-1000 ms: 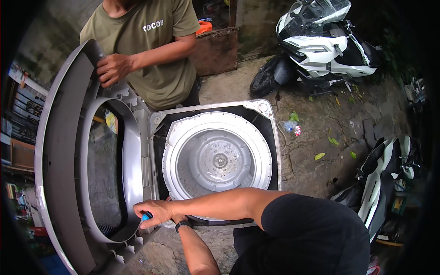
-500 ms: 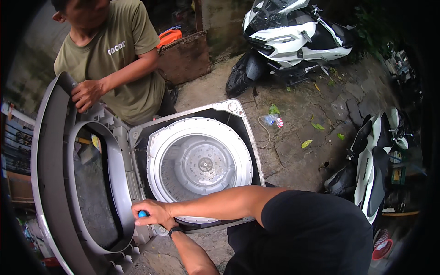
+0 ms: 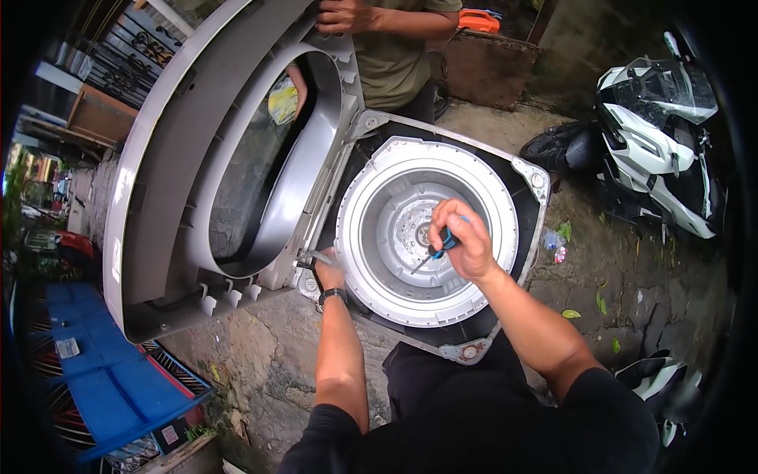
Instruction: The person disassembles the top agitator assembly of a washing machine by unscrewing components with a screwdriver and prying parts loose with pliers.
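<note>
My right hand (image 3: pixel 466 241) is closed round a screwdriver (image 3: pixel 448 240) with a blue and black handle, its shaft slanting down over the tub. Beneath it lies the round metal tub (image 3: pixel 377 272) of an open top-load washing machine. My left hand (image 3: pixel 330 272), with a dark band at the wrist, is at the machine's near left corner, beside the raised grey top cover (image 3: pixel 154 205). A small pale piece (image 3: pixel 322 257) shows at its fingers, which are mostly hidden. Another person's hand (image 3: pixel 344 16) grips the cover's far edge.
A person in an olive shirt (image 3: pixel 403 59) stands behind the machine. A white motorbike (image 3: pixel 659 150) is parked at the far right, and part of another vehicle (image 3: pixel 659 379) shows at the lower right. At the lower left is a blue panelled structure (image 3: pixel 103 363).
My right hand has drawn back from the cover's hinge side with the screwdriver and is now over the tub. The view has turned, showing more on the left.
</note>
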{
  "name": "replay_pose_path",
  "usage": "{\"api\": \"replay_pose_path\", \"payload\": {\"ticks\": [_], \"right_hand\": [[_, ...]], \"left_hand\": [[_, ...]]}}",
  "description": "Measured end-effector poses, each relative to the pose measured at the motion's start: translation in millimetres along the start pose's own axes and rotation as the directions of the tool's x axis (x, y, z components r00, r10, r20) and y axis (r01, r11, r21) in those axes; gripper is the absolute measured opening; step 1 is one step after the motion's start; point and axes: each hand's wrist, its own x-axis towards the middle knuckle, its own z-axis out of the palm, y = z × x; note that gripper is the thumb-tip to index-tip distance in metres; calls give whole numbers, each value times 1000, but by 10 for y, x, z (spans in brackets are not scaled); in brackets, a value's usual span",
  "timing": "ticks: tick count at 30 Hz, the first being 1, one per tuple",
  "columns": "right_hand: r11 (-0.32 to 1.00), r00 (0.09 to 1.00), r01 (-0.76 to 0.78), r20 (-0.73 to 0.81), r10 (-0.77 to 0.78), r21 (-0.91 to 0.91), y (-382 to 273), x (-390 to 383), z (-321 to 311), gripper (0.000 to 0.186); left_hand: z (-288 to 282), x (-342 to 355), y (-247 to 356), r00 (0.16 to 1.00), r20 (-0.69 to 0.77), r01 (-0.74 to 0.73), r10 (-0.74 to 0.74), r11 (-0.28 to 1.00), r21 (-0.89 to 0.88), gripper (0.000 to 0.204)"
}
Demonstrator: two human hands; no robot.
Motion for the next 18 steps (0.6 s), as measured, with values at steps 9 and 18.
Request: {"api": "replay_pose_path", "payload": {"ticks": [9, 18], "right_hand": [[1000, 1000, -19, 7, 20, -16, -452, -260, -719, 29], [987, 994, 94, -71, -85, 129, -1211, -299, -1461, 34]], "left_hand": [[-117, -160, 128, 989, 118, 104, -86, 983, -150, 27], [-295, -13, 45, 999, -10, 38, -38, 999, 19, 23]]}}
